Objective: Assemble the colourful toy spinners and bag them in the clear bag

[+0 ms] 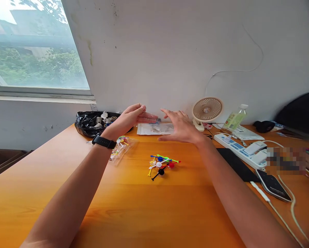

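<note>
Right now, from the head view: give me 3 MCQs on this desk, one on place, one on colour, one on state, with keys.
1. Where do the small coloured pieces lie?
A. On the bare table, nearer the camera than both hands
B. Inside the black bag
C. On the phone

2. What colour is the watch on the left wrist?
A. White
B. Black
C. Red

3. How is the right hand held?
A. Closed in a fist
B. Flat on the fan
C. Open, fingers spread

Key: 1 A, the pieces sit on the orange table below the hands. 2 B, the band is black. 3 C, its fingers are apart, while the left hand pinches a clear plastic bag.
</note>
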The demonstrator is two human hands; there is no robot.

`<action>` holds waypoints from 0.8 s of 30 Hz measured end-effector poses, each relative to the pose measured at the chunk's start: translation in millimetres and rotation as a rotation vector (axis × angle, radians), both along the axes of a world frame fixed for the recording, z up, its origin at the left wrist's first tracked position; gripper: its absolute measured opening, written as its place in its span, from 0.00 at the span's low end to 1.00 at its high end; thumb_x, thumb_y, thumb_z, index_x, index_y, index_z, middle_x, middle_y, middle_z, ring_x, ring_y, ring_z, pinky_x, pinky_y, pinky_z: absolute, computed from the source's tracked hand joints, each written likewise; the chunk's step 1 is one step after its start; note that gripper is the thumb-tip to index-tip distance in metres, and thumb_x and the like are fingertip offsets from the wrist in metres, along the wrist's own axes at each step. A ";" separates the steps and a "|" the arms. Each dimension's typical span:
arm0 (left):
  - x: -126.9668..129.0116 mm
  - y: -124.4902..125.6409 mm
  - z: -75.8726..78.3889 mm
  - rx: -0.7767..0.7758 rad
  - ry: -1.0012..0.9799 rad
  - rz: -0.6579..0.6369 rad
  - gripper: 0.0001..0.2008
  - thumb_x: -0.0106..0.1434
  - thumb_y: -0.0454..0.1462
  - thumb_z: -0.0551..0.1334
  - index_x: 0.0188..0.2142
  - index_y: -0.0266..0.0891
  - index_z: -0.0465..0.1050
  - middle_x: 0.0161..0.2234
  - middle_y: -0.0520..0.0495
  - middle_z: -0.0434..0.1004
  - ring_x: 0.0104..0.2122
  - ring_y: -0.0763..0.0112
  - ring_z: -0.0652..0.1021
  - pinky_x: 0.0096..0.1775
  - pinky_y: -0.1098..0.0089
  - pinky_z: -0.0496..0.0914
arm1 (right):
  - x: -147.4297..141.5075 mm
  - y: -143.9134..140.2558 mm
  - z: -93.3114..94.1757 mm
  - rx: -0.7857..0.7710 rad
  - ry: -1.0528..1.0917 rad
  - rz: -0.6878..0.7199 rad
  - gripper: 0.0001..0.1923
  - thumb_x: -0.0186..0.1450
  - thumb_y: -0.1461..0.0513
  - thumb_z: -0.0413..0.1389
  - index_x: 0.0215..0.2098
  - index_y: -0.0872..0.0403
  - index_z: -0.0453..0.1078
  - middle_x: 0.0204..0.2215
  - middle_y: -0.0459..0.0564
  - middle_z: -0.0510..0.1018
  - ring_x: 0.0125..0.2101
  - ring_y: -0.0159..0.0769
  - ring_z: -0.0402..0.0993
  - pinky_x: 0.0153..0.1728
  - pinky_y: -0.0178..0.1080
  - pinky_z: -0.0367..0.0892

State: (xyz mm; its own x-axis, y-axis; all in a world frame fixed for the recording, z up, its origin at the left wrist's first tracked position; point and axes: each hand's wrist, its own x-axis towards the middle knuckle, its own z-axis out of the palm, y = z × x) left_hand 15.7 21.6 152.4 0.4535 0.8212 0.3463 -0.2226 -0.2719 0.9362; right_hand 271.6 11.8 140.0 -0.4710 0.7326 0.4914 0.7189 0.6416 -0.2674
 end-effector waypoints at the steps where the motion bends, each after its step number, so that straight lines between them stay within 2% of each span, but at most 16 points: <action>1: -0.5 0.1 0.7 -0.016 -0.021 -0.024 0.15 0.74 0.45 0.64 0.37 0.39 0.63 0.43 0.35 0.86 0.45 0.57 0.87 0.55 0.56 0.77 | -0.2 1.1 -1.0 0.019 -0.011 -0.026 0.57 0.48 0.42 0.75 0.71 0.43 0.60 0.53 0.56 0.78 0.56 0.63 0.69 0.63 0.66 0.54; 5: -5.2 1.3 3.8 -0.081 -0.068 -0.057 0.12 0.75 0.43 0.62 0.38 0.39 0.63 0.45 0.32 0.86 0.45 0.55 0.87 0.53 0.53 0.79 | 3.9 4.2 -1.2 0.026 -0.005 -0.047 0.51 0.52 0.43 0.73 0.68 0.44 0.63 0.50 0.55 0.79 0.53 0.61 0.70 0.61 0.64 0.57; 9: -8.9 3.6 3.4 -0.125 -0.068 0.016 0.12 0.74 0.43 0.63 0.38 0.40 0.63 0.40 0.33 0.87 0.44 0.55 0.87 0.53 0.52 0.79 | 8.9 1.0 4.0 -0.053 0.024 0.012 0.50 0.50 0.41 0.74 0.67 0.42 0.66 0.53 0.55 0.78 0.58 0.61 0.68 0.61 0.61 0.60; 13: -9.5 2.1 1.8 -0.104 -0.024 -0.008 0.12 0.74 0.43 0.64 0.39 0.39 0.64 0.39 0.35 0.87 0.43 0.57 0.87 0.53 0.54 0.79 | 12.1 -0.9 10.1 -0.212 0.198 0.110 0.37 0.61 0.41 0.67 0.63 0.43 0.70 0.56 0.52 0.77 0.60 0.54 0.69 0.60 0.55 0.64; 16: -7.9 -3.9 2.6 -0.112 0.039 -0.141 0.13 0.72 0.44 0.65 0.38 0.39 0.66 0.42 0.36 0.86 0.42 0.58 0.87 0.49 0.59 0.80 | 12.0 -0.9 13.5 -0.352 0.389 0.206 0.29 0.68 0.40 0.59 0.58 0.46 0.75 0.53 0.53 0.80 0.54 0.49 0.74 0.57 0.50 0.68; 19: -4.1 -9.8 1.9 -0.079 0.134 -0.283 0.13 0.70 0.45 0.67 0.38 0.38 0.70 0.43 0.38 0.85 0.40 0.61 0.87 0.44 0.65 0.80 | 6.9 -3.7 14.2 -0.596 0.568 0.378 0.27 0.72 0.40 0.52 0.53 0.48 0.78 0.51 0.53 0.81 0.44 0.44 0.78 0.49 0.47 0.73; 21: -0.6 -12.1 0.0 -0.016 0.146 -0.296 0.13 0.70 0.46 0.68 0.37 0.37 0.74 0.41 0.41 0.84 0.38 0.66 0.85 0.44 0.67 0.79 | 0.7 -6.5 12.1 -0.729 0.665 0.468 0.22 0.72 0.45 0.52 0.51 0.49 0.78 0.51 0.53 0.80 0.38 0.41 0.78 0.46 0.46 0.74; 24: 4.2 -14.2 -2.5 0.052 0.130 -0.239 0.12 0.67 0.45 0.70 0.35 0.38 0.78 0.36 0.44 0.83 0.34 0.69 0.82 0.43 0.66 0.78 | -9.0 -8.3 4.7 -0.805 0.757 0.505 0.13 0.67 0.55 0.57 0.48 0.48 0.76 0.46 0.50 0.81 0.34 0.38 0.76 0.42 0.44 0.74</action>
